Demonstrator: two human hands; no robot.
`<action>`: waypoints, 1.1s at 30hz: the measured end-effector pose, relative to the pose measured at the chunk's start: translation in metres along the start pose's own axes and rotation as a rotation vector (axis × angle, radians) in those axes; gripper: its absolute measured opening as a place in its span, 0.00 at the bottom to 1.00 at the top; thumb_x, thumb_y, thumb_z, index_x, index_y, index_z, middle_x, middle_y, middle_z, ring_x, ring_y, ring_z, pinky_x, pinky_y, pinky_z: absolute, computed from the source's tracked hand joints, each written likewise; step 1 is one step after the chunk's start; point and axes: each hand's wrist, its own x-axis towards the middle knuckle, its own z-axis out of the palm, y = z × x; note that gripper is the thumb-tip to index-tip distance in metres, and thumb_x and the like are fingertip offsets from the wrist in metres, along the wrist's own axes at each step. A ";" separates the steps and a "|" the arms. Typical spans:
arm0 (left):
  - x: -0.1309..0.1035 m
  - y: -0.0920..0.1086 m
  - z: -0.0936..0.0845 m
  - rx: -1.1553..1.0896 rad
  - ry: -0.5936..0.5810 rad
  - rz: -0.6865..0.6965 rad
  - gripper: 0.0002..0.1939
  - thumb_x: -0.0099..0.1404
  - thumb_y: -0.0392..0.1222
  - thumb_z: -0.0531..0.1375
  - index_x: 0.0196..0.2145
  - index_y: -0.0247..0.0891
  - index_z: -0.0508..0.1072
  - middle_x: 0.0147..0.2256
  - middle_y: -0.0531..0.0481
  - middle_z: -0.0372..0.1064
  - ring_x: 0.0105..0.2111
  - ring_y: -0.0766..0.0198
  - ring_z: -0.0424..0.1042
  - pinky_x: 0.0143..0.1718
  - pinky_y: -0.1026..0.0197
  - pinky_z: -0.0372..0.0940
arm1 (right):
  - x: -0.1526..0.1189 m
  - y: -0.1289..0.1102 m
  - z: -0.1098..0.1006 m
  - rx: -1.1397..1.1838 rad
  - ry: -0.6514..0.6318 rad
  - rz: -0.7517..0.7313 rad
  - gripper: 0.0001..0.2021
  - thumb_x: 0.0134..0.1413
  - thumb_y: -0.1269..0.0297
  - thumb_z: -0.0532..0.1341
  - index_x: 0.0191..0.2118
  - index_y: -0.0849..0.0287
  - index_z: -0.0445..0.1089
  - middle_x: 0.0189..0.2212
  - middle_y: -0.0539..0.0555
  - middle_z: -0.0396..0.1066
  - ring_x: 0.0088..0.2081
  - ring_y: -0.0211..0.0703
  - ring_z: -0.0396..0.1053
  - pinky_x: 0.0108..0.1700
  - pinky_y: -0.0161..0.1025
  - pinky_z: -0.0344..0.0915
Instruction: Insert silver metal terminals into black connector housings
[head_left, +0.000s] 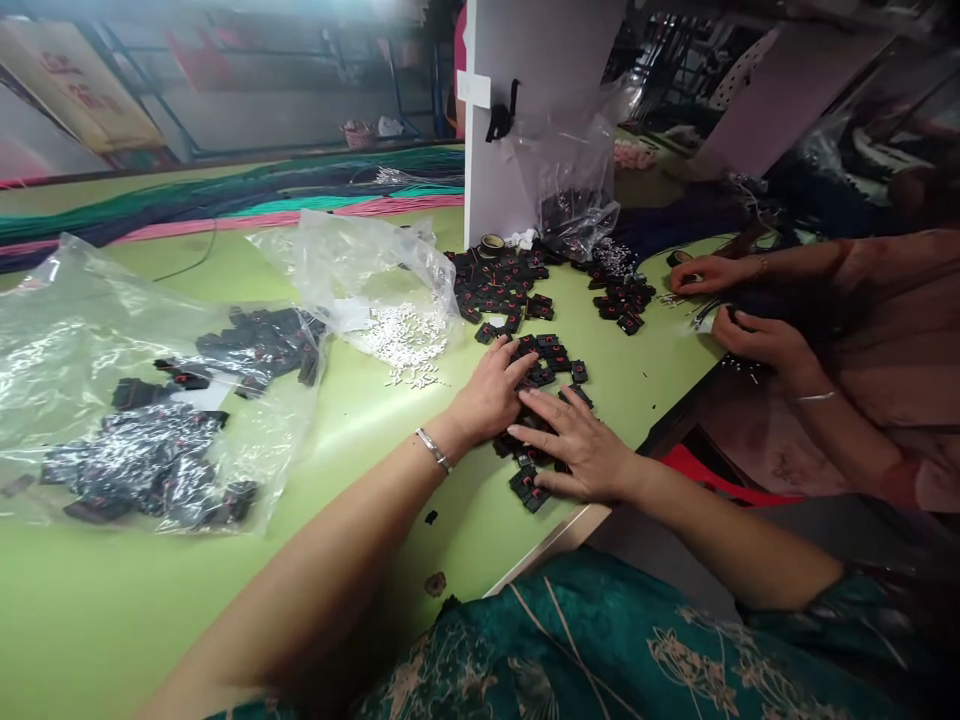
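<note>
Small black connector blocks with red marks [551, 352] lie in a loose pile near the table's right edge. My left hand [491, 395], with a metal bracelet at the wrist, rests on the pile's left side, fingers spread. On the lower right side of the same pile lies my right hand [581, 447], palm down with its fingers apart. Its fingertips touch the blocks, and several blocks show between and below the two hands. What lies directly under the palms is hidden. Just beyond is a larger heap of similar black blocks [499, 280].
Small white pieces [409, 338] spill from a clear bag [360, 255]. A large clear bag [300, 440] of black parts lies left. Coloured wires [300, 185] run along the back. A white panel [502, 190] stands upright. At right, another person's hands [772, 345] handle wires.
</note>
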 end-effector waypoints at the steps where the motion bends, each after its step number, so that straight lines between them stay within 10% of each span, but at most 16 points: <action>1: 0.003 -0.003 0.000 -0.056 0.053 -0.019 0.25 0.64 0.34 0.54 0.59 0.31 0.67 0.62 0.30 0.58 0.66 0.45 0.50 0.65 0.37 0.48 | 0.004 0.008 0.001 -0.002 0.013 0.003 0.31 0.61 0.49 0.57 0.66 0.55 0.58 0.69 0.68 0.47 0.70 0.59 0.45 0.65 0.67 0.41; 11: -0.022 0.018 -0.052 -0.344 0.464 -0.247 0.15 0.70 0.39 0.53 0.49 0.40 0.75 0.49 0.45 0.74 0.51 0.60 0.71 0.58 0.52 0.61 | 0.030 0.030 -0.014 0.119 0.250 0.057 0.27 0.64 0.51 0.52 0.62 0.60 0.62 0.64 0.68 0.57 0.65 0.56 0.56 0.65 0.62 0.50; 17: -0.073 0.036 -0.071 -0.211 0.310 -0.192 0.11 0.68 0.36 0.55 0.45 0.39 0.75 0.42 0.45 0.75 0.44 0.60 0.73 0.50 0.53 0.68 | 0.022 -0.020 -0.018 0.089 0.041 -0.309 0.30 0.60 0.48 0.56 0.63 0.58 0.62 0.66 0.63 0.56 0.68 0.56 0.49 0.68 0.64 0.36; 23: -0.118 0.049 -0.072 -0.010 0.107 0.033 0.13 0.67 0.32 0.55 0.46 0.41 0.74 0.48 0.40 0.72 0.50 0.58 0.71 0.50 0.53 0.69 | 0.038 -0.003 0.002 0.015 -0.023 -0.244 0.25 0.61 0.59 0.57 0.63 0.56 0.64 0.64 0.62 0.59 0.67 0.57 0.54 0.66 0.67 0.41; 30: -0.160 -0.006 -0.155 0.528 0.321 -0.344 0.14 0.66 0.37 0.53 0.41 0.39 0.78 0.41 0.41 0.76 0.45 0.52 0.73 0.50 0.47 0.68 | 0.066 0.072 0.012 -0.077 0.073 -0.170 0.18 0.64 0.63 0.55 0.56 0.60 0.71 0.60 0.64 0.65 0.62 0.55 0.62 0.65 0.61 0.52; 33: -0.168 -0.037 -0.197 0.780 0.144 -0.630 0.20 0.63 0.33 0.50 0.45 0.33 0.77 0.45 0.36 0.74 0.49 0.46 0.71 0.52 0.45 0.65 | 0.075 0.090 0.016 -0.068 0.175 -0.138 0.17 0.65 0.62 0.55 0.54 0.59 0.72 0.59 0.63 0.67 0.59 0.51 0.66 0.62 0.55 0.60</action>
